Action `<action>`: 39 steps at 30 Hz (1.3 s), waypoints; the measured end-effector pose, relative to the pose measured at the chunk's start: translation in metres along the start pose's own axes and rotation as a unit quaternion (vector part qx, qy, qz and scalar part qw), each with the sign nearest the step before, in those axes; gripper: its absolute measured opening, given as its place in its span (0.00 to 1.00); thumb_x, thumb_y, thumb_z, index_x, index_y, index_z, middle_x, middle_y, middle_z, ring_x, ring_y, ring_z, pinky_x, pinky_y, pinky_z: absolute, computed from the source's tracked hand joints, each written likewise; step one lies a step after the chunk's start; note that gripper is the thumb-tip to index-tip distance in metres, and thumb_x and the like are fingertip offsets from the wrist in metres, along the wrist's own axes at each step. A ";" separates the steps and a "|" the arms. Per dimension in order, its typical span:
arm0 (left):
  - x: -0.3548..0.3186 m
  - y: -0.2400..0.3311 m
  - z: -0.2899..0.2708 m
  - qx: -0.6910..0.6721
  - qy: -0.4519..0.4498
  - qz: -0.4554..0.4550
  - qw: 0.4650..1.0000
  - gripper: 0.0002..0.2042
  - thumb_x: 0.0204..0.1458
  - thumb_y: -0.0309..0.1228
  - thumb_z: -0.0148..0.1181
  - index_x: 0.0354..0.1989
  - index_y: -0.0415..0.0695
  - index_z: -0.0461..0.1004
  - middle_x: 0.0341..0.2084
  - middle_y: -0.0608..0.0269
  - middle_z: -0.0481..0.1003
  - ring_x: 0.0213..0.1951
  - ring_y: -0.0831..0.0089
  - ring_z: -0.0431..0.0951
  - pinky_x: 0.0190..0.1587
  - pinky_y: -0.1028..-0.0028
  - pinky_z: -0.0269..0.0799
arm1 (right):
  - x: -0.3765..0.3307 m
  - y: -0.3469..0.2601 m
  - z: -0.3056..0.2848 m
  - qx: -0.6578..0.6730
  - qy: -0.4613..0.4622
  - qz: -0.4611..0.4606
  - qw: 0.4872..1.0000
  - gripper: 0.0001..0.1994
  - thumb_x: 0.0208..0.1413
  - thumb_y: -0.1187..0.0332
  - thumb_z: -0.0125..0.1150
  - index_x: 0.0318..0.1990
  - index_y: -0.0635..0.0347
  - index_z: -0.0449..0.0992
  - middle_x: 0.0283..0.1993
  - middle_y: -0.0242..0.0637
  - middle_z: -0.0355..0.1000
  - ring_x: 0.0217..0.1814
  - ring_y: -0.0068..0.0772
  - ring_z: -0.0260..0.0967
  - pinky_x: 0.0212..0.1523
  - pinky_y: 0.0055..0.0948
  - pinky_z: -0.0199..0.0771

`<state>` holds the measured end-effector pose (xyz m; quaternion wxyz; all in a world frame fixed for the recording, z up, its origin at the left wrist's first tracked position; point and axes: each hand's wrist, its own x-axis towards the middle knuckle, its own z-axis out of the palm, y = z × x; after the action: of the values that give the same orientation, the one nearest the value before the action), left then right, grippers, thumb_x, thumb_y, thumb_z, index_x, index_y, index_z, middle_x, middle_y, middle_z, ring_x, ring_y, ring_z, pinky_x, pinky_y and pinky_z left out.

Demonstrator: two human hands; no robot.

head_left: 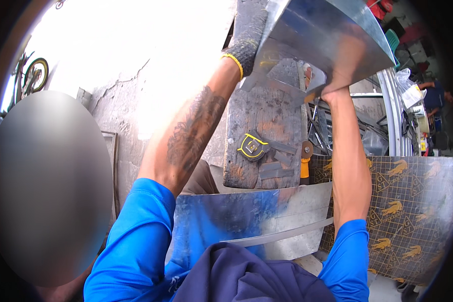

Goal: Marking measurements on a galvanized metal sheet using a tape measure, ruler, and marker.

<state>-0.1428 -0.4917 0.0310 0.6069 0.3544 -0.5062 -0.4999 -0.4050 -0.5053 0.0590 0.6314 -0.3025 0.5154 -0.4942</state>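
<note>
A shiny bent sheet of metal (307, 43) is held up over the far end of a worn wooden bench (239, 163). My left hand (245, 43), in a dark grey knit glove with a yellow cuff, closes on its left edge; the fingertips are mostly hidden. My right hand (331, 94) grips the sheet's near lower edge, its fingers partly behind the metal. A black-and-yellow tape measure (252, 146) lies on the bench beside several short metal strips (277, 172). An angle grinder (305, 171) with an orange body sits at the bench's right edge.
Another metal sheet (292, 214) lies across my lap, with a narrow metal strip (282, 235) over it. A dark board with gold print (387, 201) stands at right. Metal profiles (390, 110) are behind it. A bicycle (35, 75) and a person (433, 95) are farther off.
</note>
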 end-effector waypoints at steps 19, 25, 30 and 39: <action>0.072 -0.025 -0.024 0.120 -0.057 0.033 0.991 0.28 0.57 0.53 0.63 0.61 0.49 0.75 0.58 0.45 0.75 0.56 0.55 0.78 0.58 0.53 0.73 | 0.087 -0.003 0.038 -0.062 -0.009 0.010 0.998 0.23 0.70 0.46 0.49 0.61 0.52 0.73 0.56 0.42 0.74 0.50 0.48 0.73 0.47 0.55 0.72; 0.030 -0.015 -0.038 0.039 0.091 -0.243 0.965 0.37 0.62 0.59 0.54 0.70 0.43 0.64 0.69 0.42 0.62 0.67 0.52 0.65 0.67 0.56 0.63 | 0.072 0.000 -0.001 -0.098 0.073 0.056 0.991 0.33 0.68 0.39 0.49 0.64 0.61 0.66 0.66 0.52 0.67 0.66 0.55 0.66 0.58 0.55 0.71; -0.051 0.013 -0.084 0.117 0.099 -0.284 0.947 0.44 0.59 0.66 0.52 0.73 0.42 0.61 0.73 0.41 0.57 0.72 0.45 0.58 0.70 0.52 0.57 | -0.050 0.003 -0.087 -0.260 0.011 -0.038 0.965 0.47 0.66 0.32 0.45 0.74 0.70 0.53 0.72 0.62 0.60 0.73 0.54 0.61 0.66 0.48 0.65; -0.230 0.110 -0.108 0.339 -0.053 -0.239 0.909 0.25 0.64 0.42 0.62 0.63 0.40 0.73 0.54 0.56 0.78 0.54 0.69 0.77 0.58 0.69 0.72 | -0.342 0.000 -0.219 -0.404 0.138 -0.108 0.898 0.21 0.71 0.50 0.55 0.54 0.59 0.78 0.50 0.36 0.78 0.48 0.25 0.72 0.53 0.27 0.71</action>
<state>-0.0076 -0.2505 0.0488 0.2850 0.6219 -0.5765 -0.4468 -0.6063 -0.1577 0.1163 0.3198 -0.5140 0.7169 -0.3457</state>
